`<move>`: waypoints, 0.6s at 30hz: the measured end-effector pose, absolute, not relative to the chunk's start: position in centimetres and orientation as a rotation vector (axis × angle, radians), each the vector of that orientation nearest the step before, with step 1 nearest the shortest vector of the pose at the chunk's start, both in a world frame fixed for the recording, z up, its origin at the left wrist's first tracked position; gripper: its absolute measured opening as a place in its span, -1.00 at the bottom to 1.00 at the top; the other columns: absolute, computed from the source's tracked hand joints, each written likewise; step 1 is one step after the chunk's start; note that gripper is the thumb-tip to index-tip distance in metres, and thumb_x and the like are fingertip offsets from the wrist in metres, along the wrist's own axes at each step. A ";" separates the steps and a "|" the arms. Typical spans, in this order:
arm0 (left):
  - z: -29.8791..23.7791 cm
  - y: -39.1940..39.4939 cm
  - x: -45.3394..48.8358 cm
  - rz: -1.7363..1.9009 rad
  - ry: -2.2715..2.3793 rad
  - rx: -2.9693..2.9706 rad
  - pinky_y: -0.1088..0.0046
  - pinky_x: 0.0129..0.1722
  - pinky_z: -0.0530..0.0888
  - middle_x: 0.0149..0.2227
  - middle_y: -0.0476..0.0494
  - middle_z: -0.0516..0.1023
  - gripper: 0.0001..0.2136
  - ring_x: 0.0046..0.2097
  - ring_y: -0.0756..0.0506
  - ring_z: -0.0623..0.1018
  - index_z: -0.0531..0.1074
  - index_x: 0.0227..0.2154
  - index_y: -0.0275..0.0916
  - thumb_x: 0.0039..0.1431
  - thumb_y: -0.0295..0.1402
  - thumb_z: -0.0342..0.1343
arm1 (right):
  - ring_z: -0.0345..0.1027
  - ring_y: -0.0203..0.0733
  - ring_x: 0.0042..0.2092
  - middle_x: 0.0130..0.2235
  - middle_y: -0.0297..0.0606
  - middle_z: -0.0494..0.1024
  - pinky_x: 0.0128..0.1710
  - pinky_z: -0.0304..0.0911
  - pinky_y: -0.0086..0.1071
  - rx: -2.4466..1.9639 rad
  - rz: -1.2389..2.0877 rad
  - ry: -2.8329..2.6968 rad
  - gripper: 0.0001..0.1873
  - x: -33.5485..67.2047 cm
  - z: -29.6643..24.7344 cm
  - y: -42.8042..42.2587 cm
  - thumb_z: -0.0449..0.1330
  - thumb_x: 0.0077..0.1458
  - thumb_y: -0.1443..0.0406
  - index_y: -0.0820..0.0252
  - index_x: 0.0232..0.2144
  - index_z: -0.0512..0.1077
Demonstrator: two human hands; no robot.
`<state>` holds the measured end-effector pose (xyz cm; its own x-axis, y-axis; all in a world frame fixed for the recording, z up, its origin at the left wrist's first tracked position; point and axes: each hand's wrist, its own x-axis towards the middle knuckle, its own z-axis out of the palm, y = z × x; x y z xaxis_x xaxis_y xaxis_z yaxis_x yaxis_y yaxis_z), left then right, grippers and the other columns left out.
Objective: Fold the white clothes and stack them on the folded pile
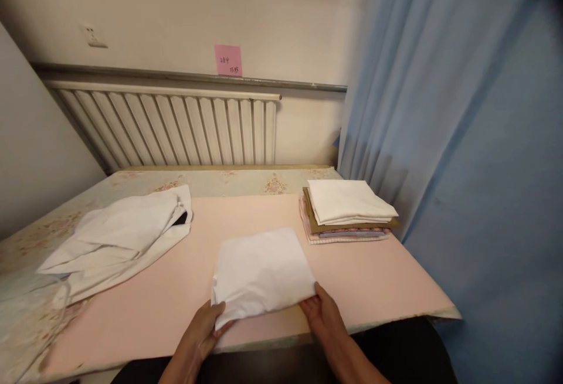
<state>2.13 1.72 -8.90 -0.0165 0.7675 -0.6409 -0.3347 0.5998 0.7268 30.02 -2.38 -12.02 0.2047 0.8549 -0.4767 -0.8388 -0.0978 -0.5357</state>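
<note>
A folded white cloth point(266, 269) lies in front of me near the front edge of the pink sheet, its near side lifted a little. My left hand point(206, 326) pinches its near left corner, thumb on top and fingers beneath. At the near right corner, my right hand point(323, 316) grips the cloth the same way, with fingertips under the edge. To the right sits a stack of folded fabrics point(349, 234), topped by a cream-white folded cloth point(352, 201). Loosely heaped white garments point(127, 226) lie to the left, a dark patch showing at their right side.
The pink sheet point(167, 308) covers much of a table with a floral tablecloth point(275, 183). Behind the table are a white radiator point(176, 126) and a pink note point(229, 60) on the wall. A blue curtain point(475, 155) hangs close along the right side.
</note>
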 end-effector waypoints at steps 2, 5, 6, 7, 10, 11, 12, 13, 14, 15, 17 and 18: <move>-9.3 1.3 1.3 0.920 1.269 0.446 0.28 -0.12 0.55 -0.24 -0.14 0.62 -0.61 -0.20 -0.14 0.61 0.33 -0.03 -0.27 0.05 -0.54 0.17 | 0.47 -0.02 -0.06 -0.23 -0.19 0.62 -0.06 0.40 -0.20 -0.957 1.473 -0.112 -0.69 31.8 -11.7 -1.5 0.31 -0.11 0.21 0.21 -0.27 0.45; -9.6 1.3 0.4 0.902 1.150 0.498 0.27 -0.05 0.52 -0.19 -0.26 0.62 -0.53 -0.12 -0.21 0.60 0.36 -0.01 -0.34 -0.04 -0.56 0.23 | 0.48 0.03 -0.09 -0.28 -0.16 0.63 -0.13 0.41 -0.18 -1.101 1.642 -0.309 -0.72 33.9 -11.4 0.1 0.31 -0.13 0.23 0.25 -0.32 0.48; -9.5 1.5 0.2 0.892 1.120 0.510 0.28 -0.03 0.51 -0.18 -0.28 0.62 -0.53 -0.10 -0.21 0.59 0.36 -0.01 -0.35 -0.05 -0.55 0.24 | 0.49 0.04 -0.10 -0.31 -0.15 0.63 -0.13 0.41 -0.18 -1.134 1.678 -0.348 -0.75 34.3 -11.4 0.7 0.31 -0.14 0.25 0.26 -0.35 0.48; -9.4 1.7 0.1 0.885 1.101 0.516 0.29 -0.02 0.50 -0.17 -0.29 0.62 -0.53 -0.08 -0.21 0.59 0.37 -0.01 -0.35 -0.05 -0.54 0.25 | 0.49 0.03 -0.12 -0.34 -0.14 0.63 -0.13 0.40 -0.20 -1.155 1.696 -0.367 -0.78 34.6 -11.4 1.4 0.30 -0.15 0.27 0.27 -0.38 0.48; -8.9 2.9 0.1 0.890 1.108 0.511 0.26 -0.05 0.52 -0.18 -0.30 0.62 -0.55 -0.10 -0.23 0.60 0.37 -0.02 -0.34 -0.03 -0.48 0.27 | 0.51 -0.01 -0.16 -0.39 -0.13 0.62 -0.11 0.38 -0.27 -1.172 1.677 -0.374 -0.83 35.0 -11.4 3.4 0.30 -0.15 0.35 0.29 -0.41 0.47; -8.7 3.3 0.1 0.890 1.131 0.498 0.25 -0.09 0.54 -0.19 -0.30 0.62 -0.57 -0.12 -0.24 0.60 0.37 -0.03 -0.34 -0.01 -0.45 0.26 | 0.52 -0.03 -0.17 -0.40 -0.13 0.62 -0.11 0.38 -0.29 -1.174 1.669 -0.380 -0.84 34.9 -11.4 4.0 0.30 -0.15 0.36 0.30 -0.41 0.47; -8.5 3.8 0.2 0.882 1.160 0.479 0.24 -0.12 0.55 -0.21 -0.31 0.63 -0.59 -0.14 -0.25 0.61 0.38 -0.04 -0.34 0.01 -0.41 0.26 | 0.52 -0.04 -0.18 -0.40 -0.13 0.62 -0.11 0.38 -0.30 -1.176 1.667 -0.387 -0.85 34.9 -11.3 4.5 0.30 -0.14 0.36 0.30 -0.41 0.47; -8.3 4.3 0.2 0.869 1.189 0.457 0.24 -0.16 0.56 -0.24 -0.31 0.63 -0.62 -0.16 -0.26 0.62 0.39 -0.06 -0.34 0.04 -0.38 0.25 | 0.53 -0.04 -0.20 -0.41 -0.13 0.62 -0.11 0.38 -0.30 -1.180 1.668 -0.394 -0.85 34.8 -11.2 5.0 0.29 -0.12 0.36 0.31 -0.41 0.47; -8.1 4.7 0.2 0.851 1.212 0.433 0.24 -0.18 0.56 -0.27 -0.31 0.63 -0.64 -0.18 -0.26 0.62 0.40 -0.08 -0.34 0.06 -0.33 0.23 | 0.53 -0.03 -0.21 -0.41 -0.12 0.62 -0.12 0.38 -0.29 -1.183 1.672 -0.401 -0.86 34.7 -11.2 5.5 0.29 -0.11 0.35 0.32 -0.41 0.47; -8.0 5.2 0.2 0.835 1.230 0.413 0.24 -0.20 0.57 -0.29 -0.30 0.63 -0.65 -0.20 -0.26 0.63 0.41 -0.10 -0.34 0.07 -0.30 0.22 | 0.53 -0.03 -0.23 -0.42 -0.11 0.62 -0.13 0.38 -0.27 -1.187 1.678 -0.409 -0.86 34.6 -11.1 6.0 0.29 -0.09 0.35 0.33 -0.42 0.47; -7.6 5.9 0.1 0.817 1.235 0.395 0.25 -0.20 0.56 -0.31 -0.30 0.63 -0.65 -0.20 -0.27 0.62 0.42 -0.13 -0.33 0.06 -0.24 0.22 | 0.54 -0.03 -0.26 -0.43 -0.11 0.62 -0.14 0.38 -0.25 -1.193 1.688 -0.422 -0.86 34.5 -10.9 6.8 0.28 -0.07 0.33 0.34 -0.42 0.47; -7.5 6.2 0.1 0.819 1.226 0.396 0.25 -0.20 0.56 -0.32 -0.29 0.63 -0.65 -0.19 -0.27 0.62 0.43 -0.14 -0.33 0.05 -0.23 0.23 | 0.54 -0.03 -0.28 -0.43 -0.10 0.61 -0.15 0.38 -0.23 -1.194 1.693 -0.429 -0.86 34.4 -10.8 7.2 0.28 -0.06 0.33 0.34 -0.42 0.47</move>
<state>0.08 6.21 -7.49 0.1082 0.7350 -0.6694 -0.3371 0.6606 0.6708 34.43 7.23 -10.79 -0.0351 0.8582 -0.5121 -0.5104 -0.4559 -0.7291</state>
